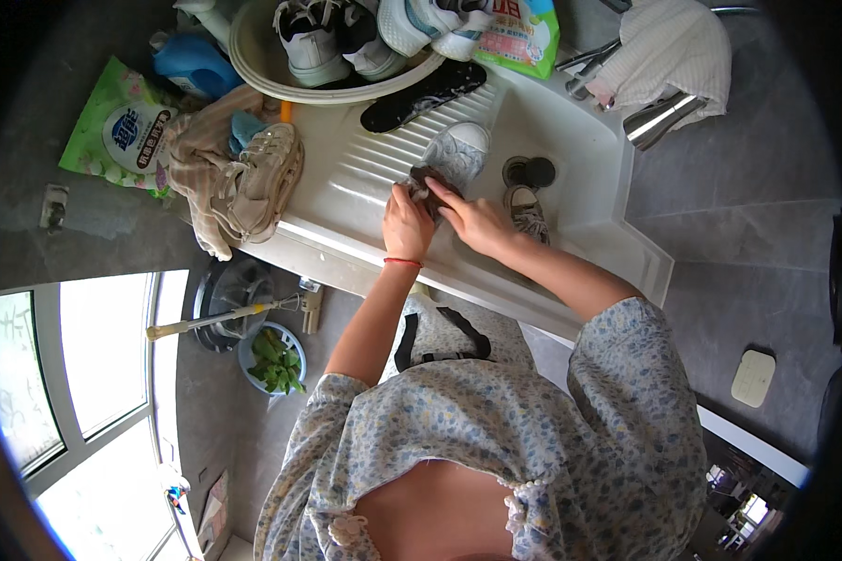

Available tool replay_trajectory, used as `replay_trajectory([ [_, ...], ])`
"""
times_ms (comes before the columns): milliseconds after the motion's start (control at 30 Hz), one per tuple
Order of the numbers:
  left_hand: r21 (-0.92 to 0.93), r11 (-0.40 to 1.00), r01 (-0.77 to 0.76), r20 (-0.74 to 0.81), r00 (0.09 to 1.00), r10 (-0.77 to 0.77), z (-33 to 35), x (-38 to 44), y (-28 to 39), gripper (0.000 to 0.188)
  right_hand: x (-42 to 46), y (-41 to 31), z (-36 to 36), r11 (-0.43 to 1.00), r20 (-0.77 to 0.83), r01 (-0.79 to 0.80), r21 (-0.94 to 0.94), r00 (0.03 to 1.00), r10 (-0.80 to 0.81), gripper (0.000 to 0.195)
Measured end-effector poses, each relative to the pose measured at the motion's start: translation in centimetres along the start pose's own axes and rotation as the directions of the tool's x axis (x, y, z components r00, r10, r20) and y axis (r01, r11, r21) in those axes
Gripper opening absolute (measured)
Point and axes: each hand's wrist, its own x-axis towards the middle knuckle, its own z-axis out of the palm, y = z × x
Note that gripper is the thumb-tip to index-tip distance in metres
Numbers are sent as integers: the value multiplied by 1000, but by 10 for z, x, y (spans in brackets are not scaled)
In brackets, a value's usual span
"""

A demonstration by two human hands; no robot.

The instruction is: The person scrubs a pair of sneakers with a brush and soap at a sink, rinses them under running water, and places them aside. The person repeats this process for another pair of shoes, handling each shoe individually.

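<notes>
A light grey-blue canvas sneaker with a white toe cap [456,147] rests on the sink's ribbed washboard [372,151]. My left hand [408,223] grips its heel end, thumb side up. My right hand [476,219] presses extended fingers against a dark brown patch at the shoe's opening; whether that is the lining or a separate thing I cannot tell. Another small canvas sneaker [526,214] lies in the sink basin just right of my right hand, partly hidden by it. Beyond the held shoe lies a wet black insole [421,98] with foam on it.
A white basin [252,77] holds several sneakers at the back. Detergent bags [116,130], a blue bottle [195,66], a striped cloth [196,144] and a beige sneaker [259,182] stand left. The metal faucet [663,120], draped with a white cloth [663,52], juts in from the right.
</notes>
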Motion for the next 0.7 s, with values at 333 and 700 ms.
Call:
replay_trajectory([
  [333,-309,944,113,363,932,7,-26,8,-21,52,-12,12,-7,745,-270,-147,651,872,408,48],
  [700,370,814,-448,573,800,179,-37,53,40,10,-109,-1,-23,307,4,-249,918,783,622,47],
])
